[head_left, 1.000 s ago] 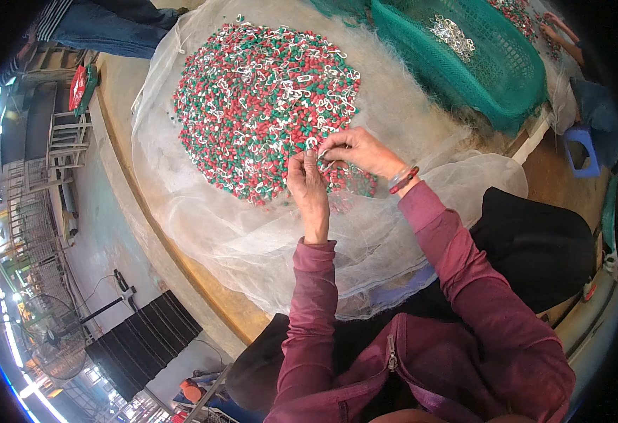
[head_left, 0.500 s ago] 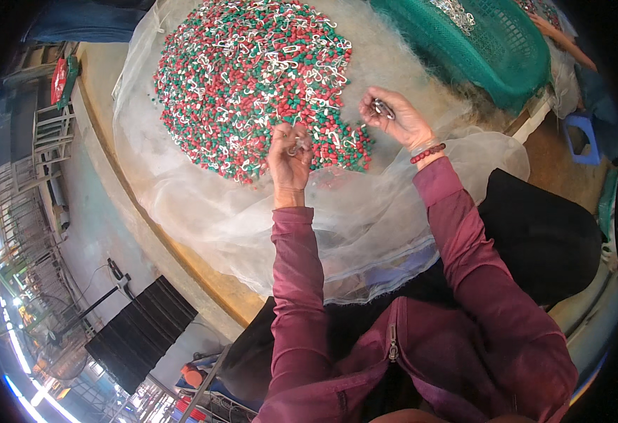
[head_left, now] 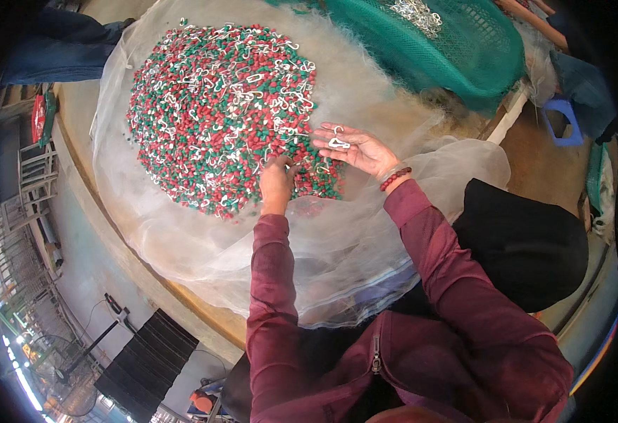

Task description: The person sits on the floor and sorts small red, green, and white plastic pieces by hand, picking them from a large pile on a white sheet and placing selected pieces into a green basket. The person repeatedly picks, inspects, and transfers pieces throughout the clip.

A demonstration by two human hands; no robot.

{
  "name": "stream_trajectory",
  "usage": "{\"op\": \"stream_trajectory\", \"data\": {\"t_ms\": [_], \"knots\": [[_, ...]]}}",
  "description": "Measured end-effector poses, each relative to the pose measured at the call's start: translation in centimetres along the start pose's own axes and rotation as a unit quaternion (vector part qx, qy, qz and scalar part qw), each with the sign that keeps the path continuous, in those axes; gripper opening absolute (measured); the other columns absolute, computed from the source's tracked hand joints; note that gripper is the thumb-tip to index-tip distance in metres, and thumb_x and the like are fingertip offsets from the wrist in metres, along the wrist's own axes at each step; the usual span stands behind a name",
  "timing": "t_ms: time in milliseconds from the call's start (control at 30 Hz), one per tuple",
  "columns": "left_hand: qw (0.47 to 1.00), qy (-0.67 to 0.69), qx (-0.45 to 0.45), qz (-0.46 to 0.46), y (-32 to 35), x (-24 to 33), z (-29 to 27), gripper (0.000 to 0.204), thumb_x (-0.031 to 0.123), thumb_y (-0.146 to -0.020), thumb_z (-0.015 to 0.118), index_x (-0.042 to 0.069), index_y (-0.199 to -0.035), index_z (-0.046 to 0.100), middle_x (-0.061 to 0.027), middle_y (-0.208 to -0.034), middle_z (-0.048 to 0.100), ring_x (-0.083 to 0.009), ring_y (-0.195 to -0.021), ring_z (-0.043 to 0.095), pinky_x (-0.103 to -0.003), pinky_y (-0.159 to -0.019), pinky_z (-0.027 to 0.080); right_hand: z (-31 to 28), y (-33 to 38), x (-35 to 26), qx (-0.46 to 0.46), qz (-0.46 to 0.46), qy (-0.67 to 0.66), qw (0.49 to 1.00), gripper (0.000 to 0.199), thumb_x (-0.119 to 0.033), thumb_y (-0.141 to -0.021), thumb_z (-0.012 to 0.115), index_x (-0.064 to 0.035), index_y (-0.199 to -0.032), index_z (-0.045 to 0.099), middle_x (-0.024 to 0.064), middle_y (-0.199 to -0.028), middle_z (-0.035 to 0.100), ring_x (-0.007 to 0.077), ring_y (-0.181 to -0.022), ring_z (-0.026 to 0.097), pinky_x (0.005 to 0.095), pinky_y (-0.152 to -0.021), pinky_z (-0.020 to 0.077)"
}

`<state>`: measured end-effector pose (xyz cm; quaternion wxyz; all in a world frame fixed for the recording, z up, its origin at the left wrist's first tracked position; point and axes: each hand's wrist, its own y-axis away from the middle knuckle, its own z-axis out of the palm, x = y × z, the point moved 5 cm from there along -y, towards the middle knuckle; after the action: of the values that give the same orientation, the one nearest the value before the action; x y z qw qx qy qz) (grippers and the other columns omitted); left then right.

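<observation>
- Moved since the last frame: your left grip [head_left: 276, 186] was raised with its fingers up; it's now down, fingertips at the near right part of the pile [head_left: 214, 116].
- Your right grip [head_left: 365, 154] has gone from half curled to spread flat, palm up, fingertips by the pile's right edge, beyond and to the right of your left grip.
- White clips [head_left: 338, 142] lie loose on your right fingers, not pinched. Looks like two; can't confirm, they overlap.
- Meaning, my read: right is the holding palm, left is back at the pile picking.
- Left grip state: can't tell. Thumb and fingers sit close together, but whether anything's between them doesn't show.
- Pile is red and green pieces with more white clips mixed in, ahead and left of both grips, on pale mesh [head_left: 365, 211].
- Green basket [head_left: 464, 84] sits beyond and right of your right grip, more clips [head_left: 417, 17] in it; top cut off by the frame.
- Co-worker's arm [head_left: 539, 27] at the top right is cropped, hand not clear.
</observation>
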<state>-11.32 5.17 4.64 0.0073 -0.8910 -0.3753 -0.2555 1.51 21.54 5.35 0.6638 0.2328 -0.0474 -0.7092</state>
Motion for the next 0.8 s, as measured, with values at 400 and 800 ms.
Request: {"op": "stream_trajectory", "data": {"t_ms": [400, 800], "knots": [[0.985, 0.001, -0.031, 0.168, 1.1, 15.9, -10.5, 0.019, 0.005, -0.078, 0.063, 0.000, -0.096, 0.062, -0.0159, -0.099, 0.060, -0.0282, -0.087, 0.059, -0.038, -0.074, 0.047, 5.7, -0.2, 4.1, -0.030, -0.011, -0.161, 0.986, 0.032, -0.026, -0.095, 0.051, -0.0045, -0.119, 0.053, 0.0088, -0.108, 0.061, 0.0235, -0.103, 0.058, 0.0377, -0.089, 0.0479], [0.993, -0.005, 0.100, 0.069, 4.2, 4.8, -4.1, 0.025, 0.021, -0.085, 0.059, 0.003, -0.101, 0.064, -0.0211, -0.094, 0.064, -0.0380, -0.088, 0.061, -0.043, -0.077, 0.049, 4.6, 2.6, -20.4, 0.147, -0.259, -0.111, 0.948, 0.040, -0.019, -0.096, 0.036, -0.0010, -0.133, 0.039, 0.0221, -0.131, 0.046, 0.0385, -0.119, 0.046, 0.0532, -0.101, 0.0383]]}}
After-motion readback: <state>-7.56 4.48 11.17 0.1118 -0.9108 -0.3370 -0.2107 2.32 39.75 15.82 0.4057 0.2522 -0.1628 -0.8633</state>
